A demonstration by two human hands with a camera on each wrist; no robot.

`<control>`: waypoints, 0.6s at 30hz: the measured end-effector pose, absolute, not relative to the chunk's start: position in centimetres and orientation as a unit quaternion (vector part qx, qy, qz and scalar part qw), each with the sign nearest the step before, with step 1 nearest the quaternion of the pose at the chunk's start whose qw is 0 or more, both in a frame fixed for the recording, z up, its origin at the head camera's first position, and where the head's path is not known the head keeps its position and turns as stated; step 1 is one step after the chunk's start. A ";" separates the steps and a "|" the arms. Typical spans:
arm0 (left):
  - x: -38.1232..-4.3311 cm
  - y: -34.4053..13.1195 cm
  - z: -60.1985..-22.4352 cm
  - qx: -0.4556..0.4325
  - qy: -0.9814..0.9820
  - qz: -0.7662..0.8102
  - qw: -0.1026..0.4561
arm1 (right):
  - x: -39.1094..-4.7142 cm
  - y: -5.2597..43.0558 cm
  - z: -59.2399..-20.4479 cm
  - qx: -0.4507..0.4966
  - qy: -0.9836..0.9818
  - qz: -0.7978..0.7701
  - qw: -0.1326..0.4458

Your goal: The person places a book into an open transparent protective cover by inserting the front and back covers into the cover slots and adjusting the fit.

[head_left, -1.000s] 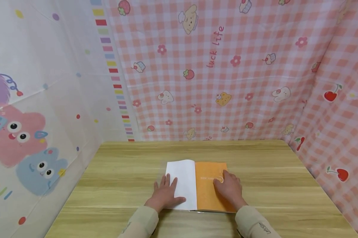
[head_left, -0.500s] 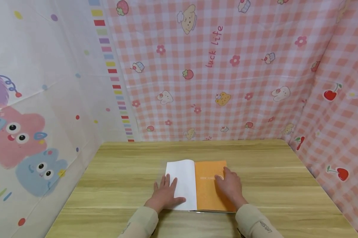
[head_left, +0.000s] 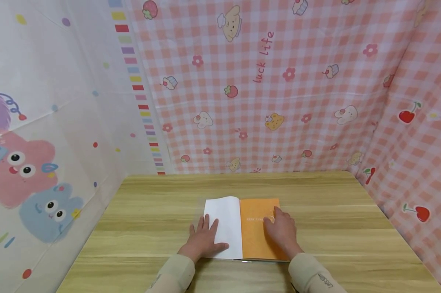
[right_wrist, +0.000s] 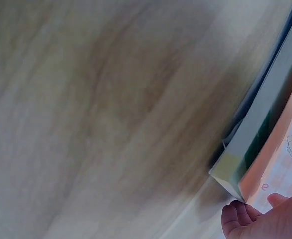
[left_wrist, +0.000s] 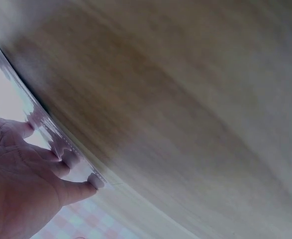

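An open book lies on the table, its white left page [head_left: 228, 232] bulging slightly near the spine and its orange right page [head_left: 255, 240] bearing small pale print. My left hand [head_left: 202, 240] rests with spread fingers across the left part of the white page. In the left wrist view, fingertips of the left hand [left_wrist: 24, 174] reach a clear, shiny cover edge. Over the outer edge of the orange page is my right hand [head_left: 284, 232], thumb and index finger touching the page. The right wrist view shows that hand [right_wrist: 267, 224] at a book corner, other fingers bent beside it.
The wood-grain table [head_left: 150, 203] extends around the book on all sides. A pink checked cloth [head_left: 260, 142] hangs behind and to the right, and a white cloth with cartoon figures [head_left: 106, 122] hangs at the left.
My right hand's thumb and index finger shift slightly along the orange page's outer part and back. The left hand and the book stay in place.
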State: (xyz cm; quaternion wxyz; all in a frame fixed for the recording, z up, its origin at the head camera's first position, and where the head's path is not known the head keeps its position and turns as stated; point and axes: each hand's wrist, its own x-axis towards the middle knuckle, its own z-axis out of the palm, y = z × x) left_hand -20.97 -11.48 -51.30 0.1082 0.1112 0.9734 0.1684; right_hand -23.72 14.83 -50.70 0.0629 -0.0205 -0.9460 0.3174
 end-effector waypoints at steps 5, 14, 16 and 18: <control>-20.9 -11.4 -51.1 0.111 0.974 0.165 0.108 | -23.5 14.7 -50.7 -0.016 -0.947 0.315 0.066; -21.0 -11.4 -51.4 0.107 0.974 0.165 0.112 | -23.2 14.6 -50.0 -0.014 -0.943 0.323 0.077; -21.0 -11.4 -51.4 0.107 0.974 0.165 0.110 | -23.2 14.6 -49.9 -0.014 -0.942 0.325 0.081; -21.0 -11.4 -51.3 0.108 0.974 0.165 0.108 | -23.3 14.9 -49.7 -0.017 -0.937 0.338 0.087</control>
